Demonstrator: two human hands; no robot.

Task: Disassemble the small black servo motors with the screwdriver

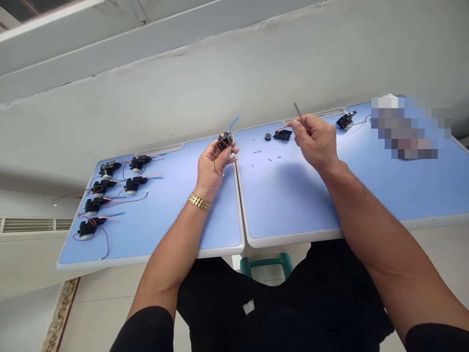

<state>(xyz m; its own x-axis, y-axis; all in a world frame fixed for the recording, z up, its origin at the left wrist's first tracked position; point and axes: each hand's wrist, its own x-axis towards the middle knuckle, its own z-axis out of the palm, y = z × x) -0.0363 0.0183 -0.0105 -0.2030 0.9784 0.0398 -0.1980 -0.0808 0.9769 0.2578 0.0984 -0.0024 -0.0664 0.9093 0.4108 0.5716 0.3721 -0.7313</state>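
Left hand (pixel 213 164) clamped on motor (pixel 224 141); right hand (pixel 315 139) pinching tool (pixel 298 111). Motor: probably light, rigid; thin wires fragile; grip the body.

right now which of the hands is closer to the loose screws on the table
Right. The right hand hovers just right of the loose screws, holding a thin tool; the left hand is farther left, holding a black motor unit.
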